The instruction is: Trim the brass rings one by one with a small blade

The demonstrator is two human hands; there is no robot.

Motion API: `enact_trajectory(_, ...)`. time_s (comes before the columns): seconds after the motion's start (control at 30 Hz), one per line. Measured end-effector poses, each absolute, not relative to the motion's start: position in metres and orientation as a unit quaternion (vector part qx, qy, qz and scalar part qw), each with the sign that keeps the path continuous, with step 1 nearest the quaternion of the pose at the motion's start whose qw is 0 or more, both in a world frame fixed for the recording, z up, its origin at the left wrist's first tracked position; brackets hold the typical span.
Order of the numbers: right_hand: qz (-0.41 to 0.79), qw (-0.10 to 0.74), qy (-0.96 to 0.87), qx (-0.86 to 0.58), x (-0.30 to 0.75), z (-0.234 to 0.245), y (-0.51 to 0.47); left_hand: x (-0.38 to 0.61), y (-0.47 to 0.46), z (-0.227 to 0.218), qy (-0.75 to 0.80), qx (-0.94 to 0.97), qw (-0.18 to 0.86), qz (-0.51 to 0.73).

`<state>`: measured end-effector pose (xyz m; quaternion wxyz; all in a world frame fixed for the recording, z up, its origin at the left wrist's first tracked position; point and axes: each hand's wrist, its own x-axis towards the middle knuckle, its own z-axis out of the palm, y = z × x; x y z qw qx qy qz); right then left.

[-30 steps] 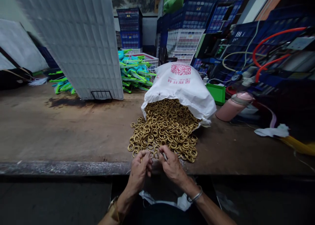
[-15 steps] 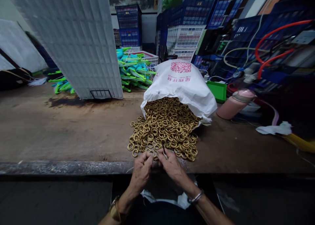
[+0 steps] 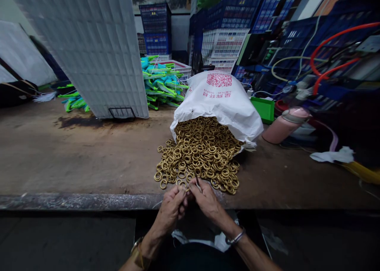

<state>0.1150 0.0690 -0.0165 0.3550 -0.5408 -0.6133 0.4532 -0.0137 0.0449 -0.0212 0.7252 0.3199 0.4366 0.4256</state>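
At the table's front edge my left hand [image 3: 171, 204] is closed in a pinch on a brass-coloured ring [image 3: 187, 190], which is largely covered by the fingers. Close beside it, my right hand [image 3: 205, 198] is wrapped round a thin tool with a dark upper end [image 3: 197, 180]; its lower part is hidden, so its kind cannot be told. Just beyond both hands a heap of brass-coloured rings [image 3: 204, 152] spills out of a white woven sack [image 3: 219, 105] lying on its side with its mouth towards me.
The brown table [image 3: 97, 160] has a plastic-wrapped front edge. A tall pale ribbed panel [image 3: 97, 53] stands at left before green and blue plastic pieces [image 3: 163, 85]. At right are a pink bottle [image 3: 285, 126] and a green tray [image 3: 263, 109]. Stacked crates [image 3: 224, 43] stand behind.
My left hand has turned slightly, and its lower fingers now show more below the pinch. My right hand stays nearly in place with the tool. The sack and heap are unmoved.
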Motion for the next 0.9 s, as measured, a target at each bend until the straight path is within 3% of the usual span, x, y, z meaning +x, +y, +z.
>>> enact_trajectory(0.13, 0.376, 0.332, -0.656, -0.563, 0.117, -0.021, 0.068, -0.014, 0.044, -0.022, 0.450, 0.314, 0.712, 0.437)
enact_trajectory(0.37, 0.258, 0.182, -0.769, -0.556, 0.118, -0.028, 0.057, -0.011, 0.046, -0.011, 0.482, 0.320, 0.675, 0.458)
enact_trajectory(0.6, 0.180, 0.087, -0.786, -0.585, 0.122, -0.030, 0.060, -0.014, 0.041, -0.012, 0.491, 0.336, 0.670, 0.444)
enact_trajectory(0.77, 0.156, 0.078, -0.753, -0.634, 0.132, -0.035, 0.072, -0.020, 0.032, -0.006, 0.419, 0.289, 0.740, 0.441)
enact_trajectory(0.9, 0.150, 0.133, -0.733, -0.650, 0.130, -0.038, 0.081, -0.025, 0.034, -0.002, 0.400, 0.217, 0.759, 0.465)
